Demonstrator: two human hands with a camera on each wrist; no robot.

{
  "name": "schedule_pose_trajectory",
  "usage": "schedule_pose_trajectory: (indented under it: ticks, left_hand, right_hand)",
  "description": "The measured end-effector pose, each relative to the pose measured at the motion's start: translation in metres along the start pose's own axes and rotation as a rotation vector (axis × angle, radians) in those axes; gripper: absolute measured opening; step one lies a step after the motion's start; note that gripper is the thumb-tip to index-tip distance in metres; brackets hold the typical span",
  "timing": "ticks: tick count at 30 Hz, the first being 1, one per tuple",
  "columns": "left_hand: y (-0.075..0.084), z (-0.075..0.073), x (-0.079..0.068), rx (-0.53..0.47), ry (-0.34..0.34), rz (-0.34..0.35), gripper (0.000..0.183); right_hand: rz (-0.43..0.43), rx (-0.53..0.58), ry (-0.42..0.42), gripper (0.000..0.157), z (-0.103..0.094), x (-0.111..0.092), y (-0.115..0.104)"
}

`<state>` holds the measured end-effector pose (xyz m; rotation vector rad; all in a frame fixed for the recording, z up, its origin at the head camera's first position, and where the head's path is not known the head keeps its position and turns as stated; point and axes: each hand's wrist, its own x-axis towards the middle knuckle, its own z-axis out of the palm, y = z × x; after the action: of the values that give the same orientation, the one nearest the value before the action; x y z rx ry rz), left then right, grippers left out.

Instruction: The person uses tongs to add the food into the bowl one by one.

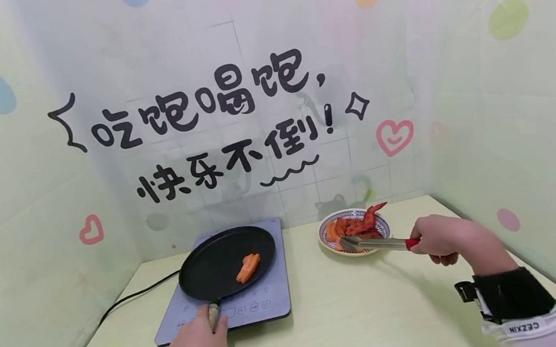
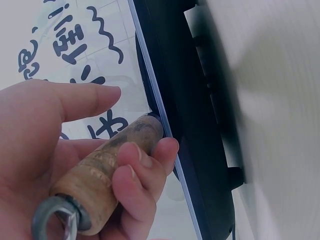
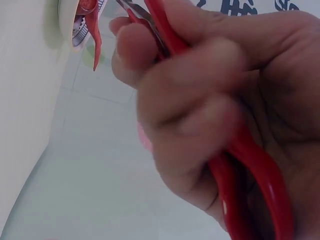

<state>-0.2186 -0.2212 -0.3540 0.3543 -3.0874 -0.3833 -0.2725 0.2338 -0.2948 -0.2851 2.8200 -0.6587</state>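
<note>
My left hand (image 1: 196, 343) has its fingers curled round the wooden handle (image 2: 95, 182) of a black flat pan (image 1: 211, 262). One orange piece of meat (image 1: 249, 268) lies on the pan's right side. At the right, my right hand (image 1: 440, 239) grips red-handled metal tongs (image 1: 383, 243), whose red handles (image 3: 250, 180) run through the curled fingers in the right wrist view. The tongs' tips reach into a patterned plate (image 1: 325, 244) that holds orange meat pieces (image 1: 331, 230) and red chicken wings (image 1: 364, 224). Whether the tips pinch a piece is too small to tell.
Under the pan is a flat induction cooker (image 1: 280, 283), with a black cable (image 1: 139, 292) running off to the left. Pale printed sheeting (image 1: 281, 206) stands behind and on both sides of the light table (image 1: 349, 310). A black strap (image 1: 512, 293) circles the right wrist.
</note>
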Motion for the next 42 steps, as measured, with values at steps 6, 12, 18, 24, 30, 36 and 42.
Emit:
schedule_pose_trajectory:
  ticks: [6, 12, 18, 24, 30, 36, 42]
  left_hand:
    - [-0.001, 0.0, 0.0, -0.001, -0.001, -0.002, 0.066]
    - [-0.001, 0.001, 0.0, 0.004, -0.003, -0.009, 0.066]
    - [0.0, 0.001, 0.0, 0.005, -0.006, -0.012, 0.067]
    - [0.0, 0.001, 0.0, 0.006, 0.001, -0.002, 0.066]
    - [0.0, 0.002, 0.001, 0.012, 0.004, -0.008, 0.067]
    - [0.0, 0.002, 0.001, 0.011, 0.0, -0.011, 0.067]
    - [0.001, 0.002, 0.001, 0.012, -0.002, -0.021, 0.068]
  right_hand:
    - [-0.013, -0.03, 0.016, 0.008, -0.001, 0.003, 0.004]
    - [-0.017, -0.03, 0.023, 0.008, -0.005, 0.002, 0.004]
    - [-0.025, -0.022, 0.024, 0.009, -0.007, -0.001, 0.004]
    - [-0.019, -0.006, 0.03, 0.009, -0.009, -0.002, 0.006]
    - [-0.005, 0.004, 0.035, 0.009, -0.01, 0.0, 0.006]
    - [-0.004, -0.001, 0.037, 0.008, -0.01, -0.001, 0.005]
    - [-0.001, 0.023, 0.057, 0.014, -0.012, -0.003, 0.004]
